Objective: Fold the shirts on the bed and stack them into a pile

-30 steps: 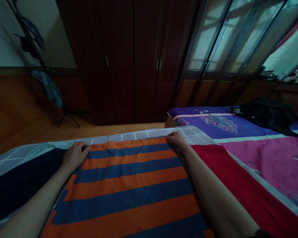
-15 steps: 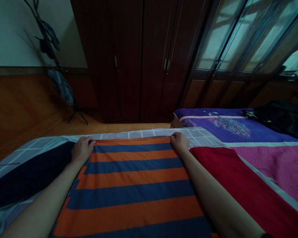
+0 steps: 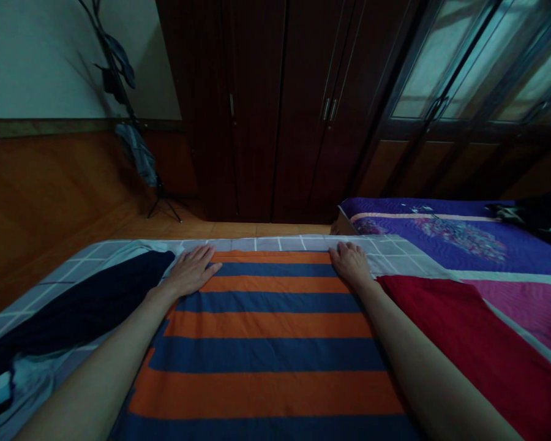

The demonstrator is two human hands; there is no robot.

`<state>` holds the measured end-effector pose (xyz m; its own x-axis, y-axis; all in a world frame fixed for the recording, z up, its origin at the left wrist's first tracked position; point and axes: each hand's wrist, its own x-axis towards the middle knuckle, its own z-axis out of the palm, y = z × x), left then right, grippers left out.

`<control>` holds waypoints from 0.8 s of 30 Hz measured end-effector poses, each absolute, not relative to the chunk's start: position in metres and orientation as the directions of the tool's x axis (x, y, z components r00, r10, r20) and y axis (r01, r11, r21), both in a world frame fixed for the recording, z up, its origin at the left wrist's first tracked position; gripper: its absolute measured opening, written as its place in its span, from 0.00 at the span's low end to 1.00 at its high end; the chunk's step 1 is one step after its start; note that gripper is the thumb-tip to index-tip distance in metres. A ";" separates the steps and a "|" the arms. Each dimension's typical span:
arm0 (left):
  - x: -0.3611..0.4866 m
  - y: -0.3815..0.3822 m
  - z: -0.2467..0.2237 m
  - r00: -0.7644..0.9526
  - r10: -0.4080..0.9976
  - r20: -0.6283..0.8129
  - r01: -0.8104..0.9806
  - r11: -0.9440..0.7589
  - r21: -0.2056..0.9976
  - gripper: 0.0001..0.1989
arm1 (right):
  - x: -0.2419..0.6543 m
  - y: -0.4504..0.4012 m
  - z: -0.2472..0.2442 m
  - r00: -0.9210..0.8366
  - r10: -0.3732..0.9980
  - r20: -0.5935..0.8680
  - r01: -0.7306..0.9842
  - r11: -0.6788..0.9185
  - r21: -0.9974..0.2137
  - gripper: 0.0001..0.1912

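An orange-and-blue striped garment (image 3: 275, 355) lies spread on the bed in front of me, its far hem running straight across. My left hand (image 3: 193, 268) rests flat on the far left corner, fingers stretched out and thumb apart. On the far right corner lies my right hand (image 3: 350, 262), palm down with its fingers laid on the cloth edge. Both forearms reach along the sides of the garment. Left of it is a dark navy garment (image 3: 92, 306), and to the right a red cloth (image 3: 454, 331).
Under the clothes is a grey checked sheet (image 3: 395, 254). A purple and pink bedcover (image 3: 459, 236) stretches off to the right, with a black item (image 3: 537, 214) on it. Beyond the bed stand a dark wardrobe (image 3: 257, 122) and a coat stand (image 3: 133, 116) with caps.
My left hand has let go of the garment's corner and now lies flat on it. My right hand's fingers have loosened from their pinch and lie on the edge. The view has turned slightly left.
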<state>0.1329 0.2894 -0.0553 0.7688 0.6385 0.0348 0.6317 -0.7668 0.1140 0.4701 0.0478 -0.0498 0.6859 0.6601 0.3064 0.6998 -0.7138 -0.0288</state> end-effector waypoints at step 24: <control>0.142 0.275 -0.062 0.759 0.651 0.015 0.649 -0.758 0.073 0.36 | 0.352 0.090 -0.023 0.392 0.916 0.088 0.919 -0.393 0.000 0.39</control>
<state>0.1420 0.2753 -0.0621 0.7588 0.6512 0.0152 0.6487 -0.7576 0.0726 0.3523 0.0895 -0.0226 0.3918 0.9159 0.0875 0.9194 -0.3933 0.0002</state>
